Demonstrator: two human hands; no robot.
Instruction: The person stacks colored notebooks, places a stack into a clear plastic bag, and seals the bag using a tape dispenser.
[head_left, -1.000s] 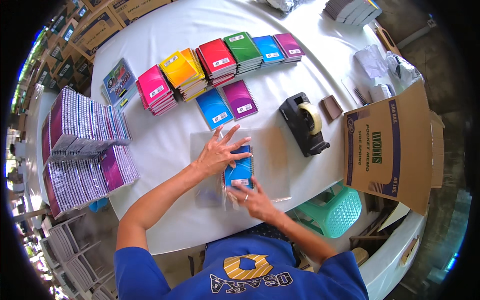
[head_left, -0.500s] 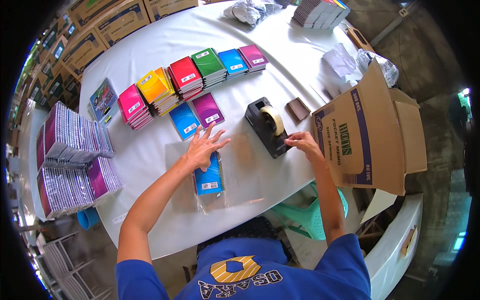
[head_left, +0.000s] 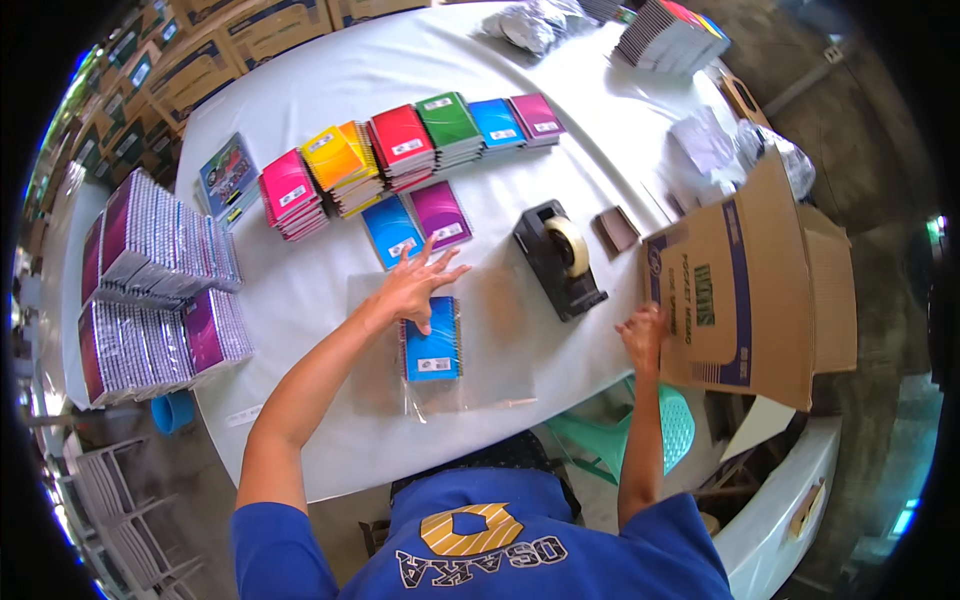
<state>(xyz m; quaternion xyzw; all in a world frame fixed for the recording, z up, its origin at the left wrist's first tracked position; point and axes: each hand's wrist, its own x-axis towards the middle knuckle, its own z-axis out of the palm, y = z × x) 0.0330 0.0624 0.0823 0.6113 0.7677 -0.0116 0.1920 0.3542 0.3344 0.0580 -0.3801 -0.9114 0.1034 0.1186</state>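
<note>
A blue spiral notebook point(head_left: 432, 352) lies on a clear plastic sheet or bag point(head_left: 500, 375) near the table's front edge. My left hand point(head_left: 415, 292) rests over its upper end, fingers spread, thumb down on the cover. To the right, beside the cardboard box point(head_left: 780, 290), my right hand point(head_left: 643, 333) is closed with fingers bent together; anything in them is too small to make out. Between the hands stands a black tape dispenser point(head_left: 562, 268) with a roll of clear tape point(head_left: 568, 245). Another blue notebook point(head_left: 392, 235) and a purple notebook point(head_left: 440, 213) lie just beyond my left hand.
Stacks of pink point(head_left: 290, 195), yellow point(head_left: 340, 165), red point(head_left: 402, 145) and green notebooks point(head_left: 440, 118) form a row behind. Wrapped notebook piles point(head_left: 160, 245) stand at the left. A small brown cardboard piece point(head_left: 617, 230) lies by the dispenser. A green stool point(head_left: 665, 430) is below the edge.
My right hand has moved from the dispenser's near end rightward to the box. My left hand stays spread over the blue notebook. The whole view has shifted slightly.
</note>
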